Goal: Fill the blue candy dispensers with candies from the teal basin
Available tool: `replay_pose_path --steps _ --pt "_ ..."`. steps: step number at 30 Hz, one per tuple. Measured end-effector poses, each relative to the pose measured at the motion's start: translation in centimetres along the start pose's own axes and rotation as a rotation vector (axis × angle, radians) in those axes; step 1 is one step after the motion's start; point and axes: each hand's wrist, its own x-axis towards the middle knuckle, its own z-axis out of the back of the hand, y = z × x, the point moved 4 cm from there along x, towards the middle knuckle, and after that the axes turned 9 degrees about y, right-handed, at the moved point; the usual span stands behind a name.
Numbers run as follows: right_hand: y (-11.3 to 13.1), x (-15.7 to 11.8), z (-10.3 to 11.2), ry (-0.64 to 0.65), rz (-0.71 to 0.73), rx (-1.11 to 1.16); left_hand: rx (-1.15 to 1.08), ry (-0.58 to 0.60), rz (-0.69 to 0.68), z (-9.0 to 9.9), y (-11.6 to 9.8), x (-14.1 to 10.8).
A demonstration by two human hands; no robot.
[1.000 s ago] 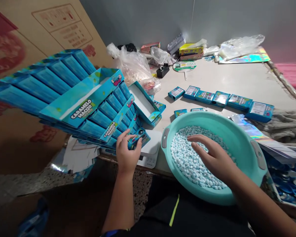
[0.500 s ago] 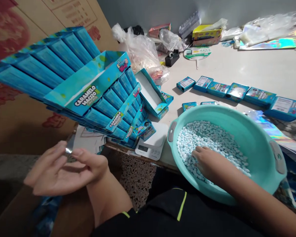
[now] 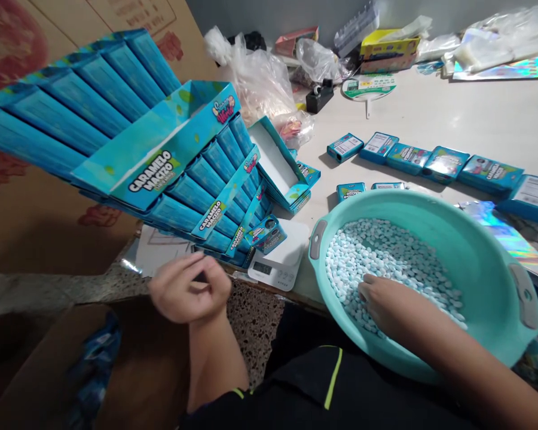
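Observation:
In the head view my right hand (image 3: pixel 381 298) reaches into a turquoise basin (image 3: pixel 488 263), its curled fingers in a bed of small pale-blue and white candies (image 3: pixel 399 239); the fingertips are partly hidden. To the left, my left hand (image 3: pixel 190 289) is held in the air before the table edge, fingers curled against the thumb; I see nothing in it. A small blurred silvery piece (image 3: pixel 130 265) shows left of it, near white papers; whether it lies there or is moving I cannot tell. Between the hands a blue tin (image 3: pixel 268 234) rests on a white digital scale (image 3: pixel 275 272).
A tall blue cardboard display stand (image 3: pixel 161 173) leans at the left, before a big carton (image 3: pixel 49 227). Several blue tins (image 3: pixel 443 164) line the table (image 3: pixel 430 113) behind the basin. Plastic bags (image 3: pixel 260 77) lie at the back. An open carton (image 3: pixel 147 358) with blue packets is below left.
My left hand has moved right and its fingers have curled in; the silvery piece between its fingertips is now apart from it. My right hand stays in the candies. The view has shifted slightly.

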Motion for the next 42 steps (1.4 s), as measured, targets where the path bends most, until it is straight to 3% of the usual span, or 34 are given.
replay_pose_path --steps 3,5,7,9,12,14,16,18,21,28,34,39,42 --pt "0.2 -0.2 0.3 -0.017 0.021 -0.003 0.058 0.158 -0.153 -3.2 -5.0 0.6" --pt "0.4 -0.4 0.9 -0.02 0.022 0.015 0.066 0.373 -0.083 -5.7 -6.5 0.7" --pt "0.5 -0.8 1.6 -0.018 0.009 0.029 0.066 0.517 0.082 -7.7 -6.5 0.5" --pt "0.6 -1.0 2.2 -0.013 -0.016 0.034 0.038 0.547 0.243 -8.8 -5.7 0.2" --pt "0.7 -1.2 2.9 -0.032 -0.035 0.045 -0.038 0.401 0.338 -8.6 -5.7 0.8" --pt "0.8 -1.3 3.2 -0.05 -0.041 0.055 -0.048 0.241 0.167 -7.5 -7.5 1.9" --pt "0.8 -1.3 3.4 -0.056 -0.045 0.061 -0.057 0.157 -0.132 -6.3 -10.4 3.0" --pt "0.8 -1.4 3.4 -0.059 -0.045 0.056 -0.118 0.219 -0.393 -6.0 -13.1 3.8" --pt "0.8 -1.4 3.4 -0.077 -0.04 0.047 -0.21 0.391 -0.545 -6.8 -15.1 4.5" --pt "0.5 -1.5 3.3 -0.109 -0.028 0.06 -0.209 0.591 -0.578 -9.4 -15.4 4.5" --pt "0.5 -1.9 3.5 -0.122 -0.016 0.069 -0.178 0.629 -0.566 -10.5 -14.5 4.5" --pt "0.5 -2.1 3.6 -0.12 -0.022 0.074 -0.261 0.533 -0.385 -10.3 -12.9 4.2" --pt "0.5 -2.1 3.5 -0.118 -0.026 0.071 -0.269 0.459 -0.121 -9.9 -10.9 3.0"
